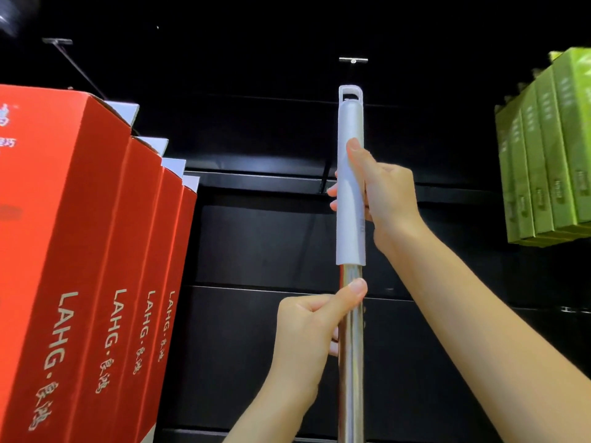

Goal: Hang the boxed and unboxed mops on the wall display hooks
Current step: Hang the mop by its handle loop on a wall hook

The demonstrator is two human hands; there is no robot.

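Note:
An unboxed mop stands upright in the middle of the view, with a steel pole (351,362) and a pale grey plastic handle (350,129) that ends in a hanging loop. My right hand (380,193) grips the grey handle, thumb along its front. Lower down, my left hand (311,327) grips the steel pole just below the handle. A metal wall hook (353,60) sticks out of the black wall a short way above the loop; the loop is below it and apart from it. The mop head is out of view.
Several red boxes marked LAHG (96,266) hang in a row at the left, under another hook (57,41). A row of green boxes (547,155) hangs at the right. Between them is the black slatted wall panel (256,244).

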